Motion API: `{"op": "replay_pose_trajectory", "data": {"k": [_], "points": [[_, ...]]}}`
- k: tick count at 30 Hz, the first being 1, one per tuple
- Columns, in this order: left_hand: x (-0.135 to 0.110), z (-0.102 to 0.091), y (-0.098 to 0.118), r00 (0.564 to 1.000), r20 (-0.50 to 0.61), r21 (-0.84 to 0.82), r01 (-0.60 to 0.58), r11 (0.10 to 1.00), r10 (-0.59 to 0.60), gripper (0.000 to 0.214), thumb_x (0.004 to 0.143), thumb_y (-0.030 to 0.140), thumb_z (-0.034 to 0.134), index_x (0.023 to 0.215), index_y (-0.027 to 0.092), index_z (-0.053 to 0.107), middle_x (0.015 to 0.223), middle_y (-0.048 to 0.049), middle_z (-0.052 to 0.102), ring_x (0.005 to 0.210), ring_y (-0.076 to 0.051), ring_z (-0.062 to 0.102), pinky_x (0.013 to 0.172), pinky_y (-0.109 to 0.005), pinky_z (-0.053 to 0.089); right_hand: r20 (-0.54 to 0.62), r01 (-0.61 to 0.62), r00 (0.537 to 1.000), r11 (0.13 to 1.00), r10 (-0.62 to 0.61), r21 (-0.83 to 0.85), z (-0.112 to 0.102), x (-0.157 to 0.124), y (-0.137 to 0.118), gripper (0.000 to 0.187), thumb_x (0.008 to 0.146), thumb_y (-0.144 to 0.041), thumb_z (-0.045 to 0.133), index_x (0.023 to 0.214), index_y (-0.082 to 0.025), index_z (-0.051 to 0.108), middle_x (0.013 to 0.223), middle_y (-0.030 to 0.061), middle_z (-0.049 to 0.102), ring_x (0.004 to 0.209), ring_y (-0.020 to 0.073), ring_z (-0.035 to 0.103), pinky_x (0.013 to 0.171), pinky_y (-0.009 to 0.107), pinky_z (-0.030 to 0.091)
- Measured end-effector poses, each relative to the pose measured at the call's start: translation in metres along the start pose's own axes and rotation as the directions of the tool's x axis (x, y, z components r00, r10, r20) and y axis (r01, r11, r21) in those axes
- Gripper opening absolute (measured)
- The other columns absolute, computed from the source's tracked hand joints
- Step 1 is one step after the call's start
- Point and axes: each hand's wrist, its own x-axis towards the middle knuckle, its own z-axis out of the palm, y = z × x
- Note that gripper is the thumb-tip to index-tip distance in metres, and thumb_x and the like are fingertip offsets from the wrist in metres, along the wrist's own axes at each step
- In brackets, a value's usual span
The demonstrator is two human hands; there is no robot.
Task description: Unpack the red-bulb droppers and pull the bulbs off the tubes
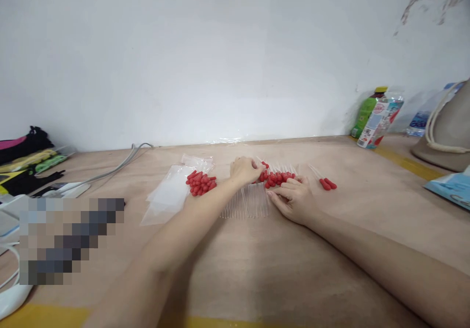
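A row of clear droppers with red rubber bulbs lies side by side on the wooden table. My left hand rests on the left end of the row, fingers curled over the bulbs. My right hand lies at the row's right side, fingers bent against the clear tubes. A second bunch of red-bulbed droppers sits on clear plastic bags to the left. Two loose droppers lie to the right.
A grey cable runs along the back left. Black and coloured items are stacked at the far left. Bottles stand by the wall at right, beside a beige hat-like object and a blue packet.
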Motion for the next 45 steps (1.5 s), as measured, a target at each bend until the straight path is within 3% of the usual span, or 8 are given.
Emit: {"op": "replay_pose_trajectory", "data": {"k": [6,13,17,21,28,34,42,45], "points": [[0.029,0.026,0.025,0.991,0.028,0.029,0.129,0.991,-0.130,0.057,0.069,0.066,0.045,0.078,0.014,0.067,0.095,-0.0182,0.065,0.101,-0.034,0.052,0.084,-0.046,0.036,0.029,-0.001,1.000,1.000,0.001,0.013,0.001,0.000,0.000,0.025,0.083,-0.027,0.049,0.065,-0.021,0.066,0.052,-0.0017,0.058,0.055,0.0109,0.042,0.072,0.032,0.025],[0.037,0.025,0.027,0.991,-0.003,0.032,0.130,0.991,-0.130,0.032,0.073,0.040,0.053,0.077,0.012,0.066,0.094,-0.0179,0.064,0.099,-0.031,0.053,0.082,-0.042,0.037,0.025,0.001,1.000,0.999,-0.003,0.045,0.000,-0.001,0.001,0.023,0.082,-0.025,0.051,0.066,-0.021,0.066,0.050,-0.0027,0.056,0.055,0.0106,0.041,0.073,0.032,0.026],[0.017,0.002,0.014,0.999,-0.038,-0.020,0.033,0.999,-0.033,0.031,0.078,0.040,0.047,0.068,0.015,0.062,0.082,-0.0116,0.064,0.088,-0.025,0.057,0.075,-0.036,0.040,0.007,-0.024,1.000,0.998,0.024,0.059,0.000,0.000,0.002,0.020,0.082,-0.025,0.051,0.069,-0.020,0.066,0.054,-0.0018,0.056,0.056,0.0108,0.046,0.073,0.033,0.030],[-0.032,-0.030,-0.022,0.991,-0.059,-0.072,-0.128,0.989,0.124,0.022,0.081,0.038,0.047,0.078,0.018,0.056,0.077,-0.0035,0.061,0.074,-0.017,0.056,0.066,-0.029,0.042,-0.056,-0.068,0.996,0.989,0.076,0.132,0.000,0.000,0.003,0.022,0.081,-0.024,0.051,0.100,-0.021,0.061,0.079,0.0039,0.060,0.076,0.0169,0.054,0.074,0.035,0.039],[-0.107,-0.044,-0.087,0.844,-0.127,0.034,-0.521,0.853,0.521,0.013,0.085,0.031,0.047,0.082,0.019,0.051,0.079,-0.0036,0.060,0.076,-0.018,0.054,0.071,-0.032,0.041,-0.082,0.060,0.995,0.992,-0.051,0.114,0.003,0.002,-0.001,0.041,0.078,-0.031,0.056,0.117,-0.019,0.051,0.104,0.0104,0.056,0.097,0.0228,0.051,0.083,0.040,0.043],[-0.116,-0.038,-0.079,0.762,-0.216,0.036,-0.618,0.785,0.610,0.008,0.085,0.026,0.048,0.081,0.019,0.051,0.076,-0.0025,0.061,0.070,-0.015,0.053,0.068,-0.030,0.040,0.125,0.224,0.962,0.965,-0.242,0.136,0.001,0.003,-0.004,0.030,0.081,-0.036,0.054,0.108,-0.023,0.059,0.101,0.0060,0.064,0.098,0.0200,0.053,0.085,0.039,0.037],[-0.113,-0.033,-0.067,0.773,-0.233,-0.020,-0.610,0.792,0.590,0.033,0.079,0.039,0.056,0.107,0.020,0.055,0.103,-0.0085,0.062,0.097,-0.022,0.055,0.084,-0.037,0.041,0.142,0.245,0.953,0.957,-0.267,0.153,0.004,0.002,-0.006,0.017,0.084,-0.032,0.052,0.093,-0.026,0.066,0.087,-0.0005,0.069,0.095,0.0165,0.055,0.091,0.038,0.033],[-0.110,-0.032,-0.060,0.745,-0.191,-0.022,-0.654,0.756,0.638,0.022,0.082,0.035,0.054,0.097,0.022,0.061,0.102,-0.0049,0.065,0.101,-0.020,0.055,0.088,-0.037,0.040,0.130,0.251,0.953,0.953,-0.274,0.168,0.003,0.002,-0.009,0.017,0.084,-0.031,0.052,0.093,-0.026,0.066,0.086,-0.0005,0.069,0.094,0.0165,0.055,0.091,0.038,0.034]]}}
